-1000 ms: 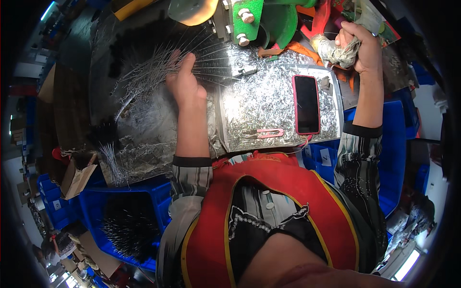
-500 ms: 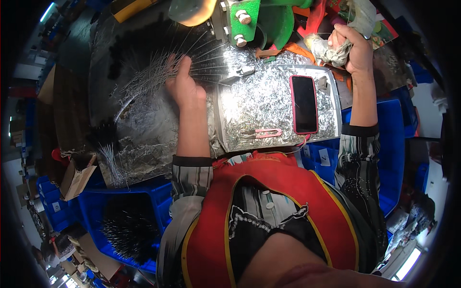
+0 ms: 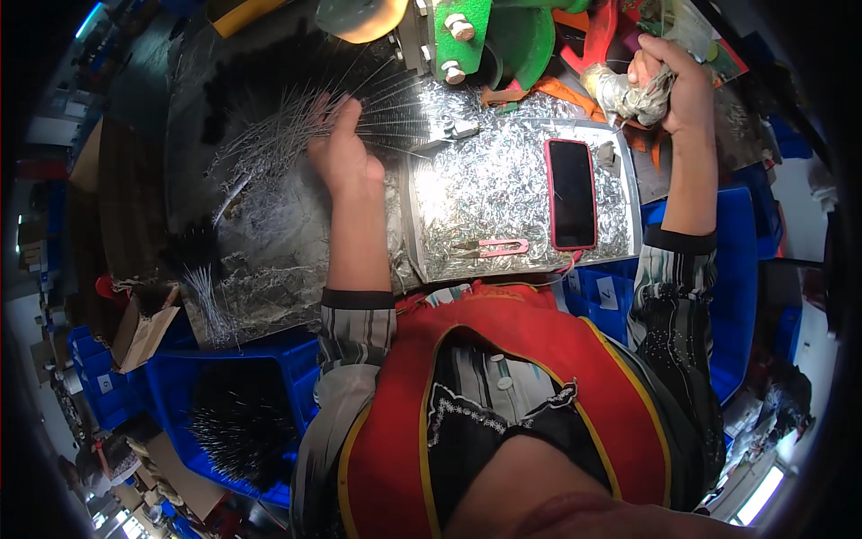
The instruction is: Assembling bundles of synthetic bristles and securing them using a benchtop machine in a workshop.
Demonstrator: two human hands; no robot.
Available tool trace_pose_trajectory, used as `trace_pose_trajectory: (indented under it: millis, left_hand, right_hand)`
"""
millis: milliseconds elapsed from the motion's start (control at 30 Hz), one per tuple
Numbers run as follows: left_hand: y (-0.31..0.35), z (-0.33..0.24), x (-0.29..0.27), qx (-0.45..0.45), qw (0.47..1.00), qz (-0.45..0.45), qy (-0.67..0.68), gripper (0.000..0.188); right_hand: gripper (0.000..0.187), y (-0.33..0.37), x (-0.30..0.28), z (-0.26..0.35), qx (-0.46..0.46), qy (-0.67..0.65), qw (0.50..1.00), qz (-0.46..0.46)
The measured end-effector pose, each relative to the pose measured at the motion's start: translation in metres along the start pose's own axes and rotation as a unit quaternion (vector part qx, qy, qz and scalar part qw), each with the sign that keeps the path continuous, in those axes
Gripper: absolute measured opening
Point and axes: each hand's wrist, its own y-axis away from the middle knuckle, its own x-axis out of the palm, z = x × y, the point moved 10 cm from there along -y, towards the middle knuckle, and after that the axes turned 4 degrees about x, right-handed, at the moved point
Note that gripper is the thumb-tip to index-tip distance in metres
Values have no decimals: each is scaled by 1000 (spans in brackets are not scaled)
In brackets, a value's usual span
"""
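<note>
My left hand [image 3: 346,148] is closed around a fanned bunch of thin metal wires [image 3: 269,139], some with black bristled ends. Right of that hand, the wires spread toward a small metal block [image 3: 462,129] beneath the green machine [image 3: 462,36]. My right hand [image 3: 687,90] grips a lever handle [image 3: 633,97] wrapped in pale, worn cloth or plastic; a red arm [image 3: 597,40] shows beside it. Fingers of the left hand are partly hidden by the wires.
A shallow tray of shiny metal clippings [image 3: 467,202] holds a red-cased phone [image 3: 572,193] and pink thread snips [image 3: 494,247]. Another wire bundle [image 3: 208,305] lies at the table's left front. A blue bin [image 3: 166,377] below holds black brushes [image 3: 238,422]. A lamp [image 3: 359,20] hangs above.
My right hand and the wrapped handle have shifted a little to the right. My left hand stays nearly in place with the wires.
</note>
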Motion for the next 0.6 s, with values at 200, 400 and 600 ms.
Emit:
trace_pose_trajectory:
  millis: [200,400,600]
  left_hand:
    - [-4,5,9,8,999,41,-31,40]
    - [-8,5,4,14,1000,26,-7,40]
    - [0,7,12,4,1000,10,28,36]
  right_hand:
    - [8,3,-31,-53,-213,-25,973,-85]
    - [37,7,-2,-29,2,-29,998,-51]
    - [37,7,-5,-12,-9,-12,1000,-28]
